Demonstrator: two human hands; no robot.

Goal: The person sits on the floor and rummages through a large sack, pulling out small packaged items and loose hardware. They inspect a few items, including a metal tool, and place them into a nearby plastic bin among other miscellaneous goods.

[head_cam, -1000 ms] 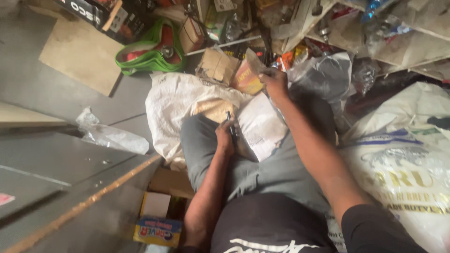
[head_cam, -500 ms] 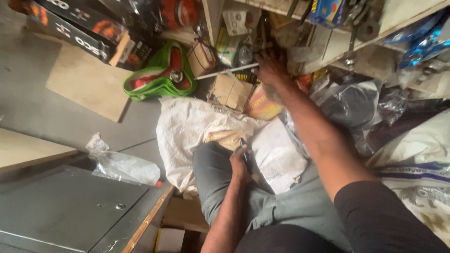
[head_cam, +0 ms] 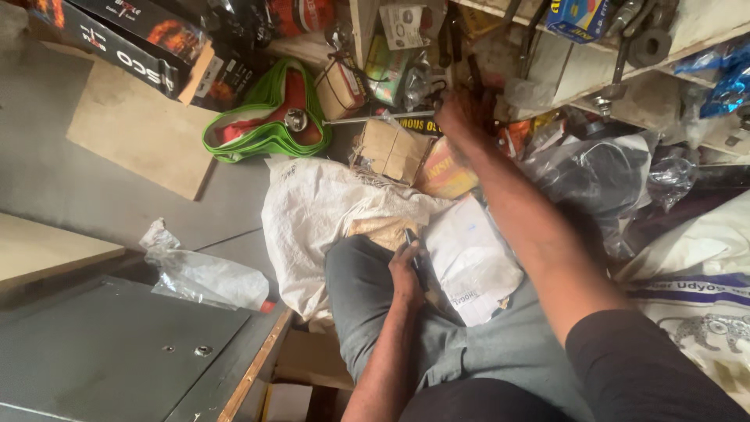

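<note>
Since half a second ago our right hand [head_cam: 462, 112] sits higher and deeper in the shelf clutter, and the view has tipped so more of the grey metal cabinet [head_cam: 117, 355] shows at lower left; our left hand [head_cam: 406, 270] has stayed on the knee. That left hand is closed around a small dark tool [head_cam: 412, 244], thin, probably a pen or a driver, too blurred to tell which. It looks light and stiff, easy to pinch at mid-shaft, likely to roll if set on the trouser leg. Right hand is at the end of a long metal rod [head_cam: 375, 119] that runs left toward the green strap bundle [head_cam: 262, 129]; fingers look curled over the rod end, but we cannot tell whether they are truly clamped on it or just touching, because of motion blur. We judge the rod rigid, heavier than the tool, smooth and a bit slippery, best taken near the end or middle with a full wrap. Just below the rod lies a small cardboard box [head_cam: 389, 148], and under that a white woven sack [head_cam: 328, 215] spreads across our lap. A crumpled clear plastic bag [head_cam: 205, 273] lies on the floor at left, well apart from both hands.
</note>
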